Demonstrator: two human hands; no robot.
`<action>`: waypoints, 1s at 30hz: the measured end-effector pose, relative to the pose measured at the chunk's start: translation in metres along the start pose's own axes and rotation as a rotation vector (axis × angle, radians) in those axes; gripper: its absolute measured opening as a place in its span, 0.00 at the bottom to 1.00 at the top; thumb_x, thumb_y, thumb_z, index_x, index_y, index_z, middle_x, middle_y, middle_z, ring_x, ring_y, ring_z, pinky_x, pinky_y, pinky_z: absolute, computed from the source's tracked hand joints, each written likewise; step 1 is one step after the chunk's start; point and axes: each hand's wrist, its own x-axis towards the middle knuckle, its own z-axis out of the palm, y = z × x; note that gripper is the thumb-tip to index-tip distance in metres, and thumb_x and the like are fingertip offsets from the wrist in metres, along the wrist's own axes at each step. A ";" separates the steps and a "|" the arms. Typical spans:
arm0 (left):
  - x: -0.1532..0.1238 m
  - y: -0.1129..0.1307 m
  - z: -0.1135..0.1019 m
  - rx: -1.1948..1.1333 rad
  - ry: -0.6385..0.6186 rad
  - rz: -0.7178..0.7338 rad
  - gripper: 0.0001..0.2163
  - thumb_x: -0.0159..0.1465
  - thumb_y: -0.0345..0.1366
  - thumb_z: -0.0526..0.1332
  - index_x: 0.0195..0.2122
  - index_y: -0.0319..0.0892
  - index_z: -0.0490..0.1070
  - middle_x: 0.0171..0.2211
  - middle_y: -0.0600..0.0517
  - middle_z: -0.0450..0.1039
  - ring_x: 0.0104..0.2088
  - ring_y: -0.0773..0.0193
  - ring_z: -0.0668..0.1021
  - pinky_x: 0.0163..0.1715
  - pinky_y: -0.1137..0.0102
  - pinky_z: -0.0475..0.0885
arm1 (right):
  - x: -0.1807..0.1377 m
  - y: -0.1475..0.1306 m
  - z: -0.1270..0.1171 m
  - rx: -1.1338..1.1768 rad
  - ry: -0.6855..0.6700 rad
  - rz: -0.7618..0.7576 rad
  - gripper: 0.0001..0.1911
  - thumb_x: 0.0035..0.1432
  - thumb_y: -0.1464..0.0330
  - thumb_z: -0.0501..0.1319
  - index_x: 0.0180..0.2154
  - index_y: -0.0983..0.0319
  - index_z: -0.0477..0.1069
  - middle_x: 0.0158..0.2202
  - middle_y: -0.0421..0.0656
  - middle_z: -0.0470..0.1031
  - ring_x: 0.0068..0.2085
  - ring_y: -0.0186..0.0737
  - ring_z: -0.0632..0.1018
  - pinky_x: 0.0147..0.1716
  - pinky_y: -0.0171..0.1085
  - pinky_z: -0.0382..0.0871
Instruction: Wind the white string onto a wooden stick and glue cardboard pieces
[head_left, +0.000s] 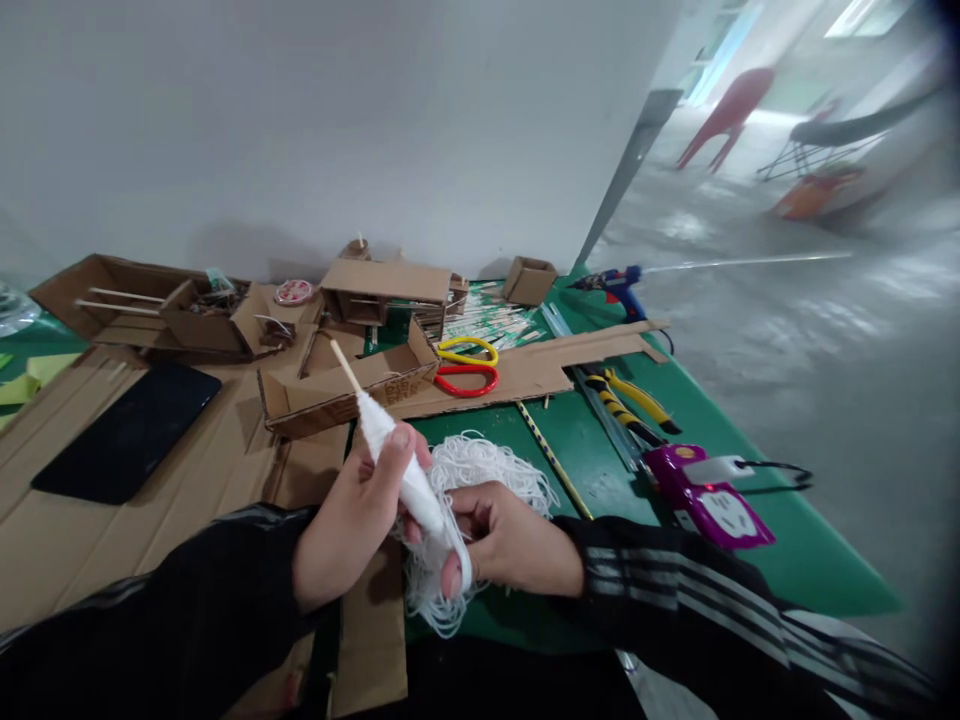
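Note:
My left hand (367, 505) is closed round a spindle of white string (379, 425), wound thick in the middle and tapering along a wooden stick (345, 365) that points up and left. Close by on the right, my right hand (499, 535) pinches a loop of loose white string (463, 560) near the spindle's lower end. A tangled heap of the same string (491, 465) lies on the table behind and beneath both hands. Part of the heap is hidden by my fingers.
Scissors (469, 380), cardboard boxes (386, 285) and a cardboard strip (540, 370) lie beyond the heap. To the right are pliers (637, 405), a glue gun (619, 290), a purple packet (701, 495) and a pencil (555, 460). At left rests a black tablet (131, 430). The green table (810, 570) ends at right.

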 end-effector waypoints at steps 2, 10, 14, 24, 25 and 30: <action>-0.003 -0.004 0.002 -0.041 0.020 0.018 0.19 0.64 0.56 0.52 0.33 0.43 0.63 0.18 0.59 0.63 0.16 0.71 0.68 0.17 0.77 0.65 | 0.000 0.000 0.002 0.031 0.033 -0.027 0.28 0.31 0.57 0.76 0.33 0.67 0.75 0.27 0.37 0.68 0.29 0.31 0.66 0.32 0.32 0.64; -0.019 -0.009 0.001 0.220 0.047 0.065 0.23 0.61 0.57 0.56 0.38 0.41 0.75 0.30 0.51 0.71 0.25 0.67 0.69 0.24 0.74 0.67 | -0.003 0.009 0.000 -0.055 0.060 -0.142 0.27 0.44 0.50 0.69 0.32 0.67 0.71 0.26 0.38 0.65 0.27 0.30 0.64 0.28 0.31 0.62; -0.020 -0.011 0.003 0.251 -0.041 0.067 0.22 0.64 0.53 0.54 0.48 0.42 0.74 0.37 0.47 0.74 0.41 0.57 0.74 0.45 0.67 0.69 | -0.005 0.008 -0.001 -0.199 0.020 -0.156 0.23 0.48 0.52 0.68 0.30 0.67 0.69 0.25 0.37 0.62 0.26 0.29 0.60 0.25 0.30 0.58; -0.020 -0.010 0.009 0.157 -0.227 -0.091 0.28 0.53 0.34 0.70 0.54 0.42 0.65 0.50 0.45 0.72 0.52 0.51 0.73 0.52 0.62 0.67 | -0.005 -0.004 -0.002 -0.187 0.199 -0.117 0.20 0.50 0.56 0.67 0.24 0.68 0.71 0.23 0.38 0.62 0.26 0.30 0.60 0.25 0.31 0.55; -0.018 -0.012 0.007 0.120 -0.242 -0.089 0.24 0.54 0.34 0.69 0.52 0.41 0.66 0.48 0.46 0.73 0.49 0.53 0.75 0.50 0.64 0.68 | -0.005 -0.005 -0.003 -0.181 0.196 -0.116 0.20 0.49 0.55 0.68 0.24 0.68 0.72 0.24 0.38 0.62 0.26 0.30 0.60 0.25 0.31 0.55; -0.014 -0.023 -0.007 0.081 -0.179 -0.059 0.06 0.62 0.38 0.60 0.38 0.43 0.69 0.31 0.54 0.71 0.31 0.64 0.72 0.33 0.72 0.68 | -0.020 -0.008 -0.018 -0.261 0.236 -0.063 0.19 0.48 0.57 0.69 0.26 0.69 0.73 0.22 0.36 0.59 0.25 0.28 0.57 0.22 0.30 0.51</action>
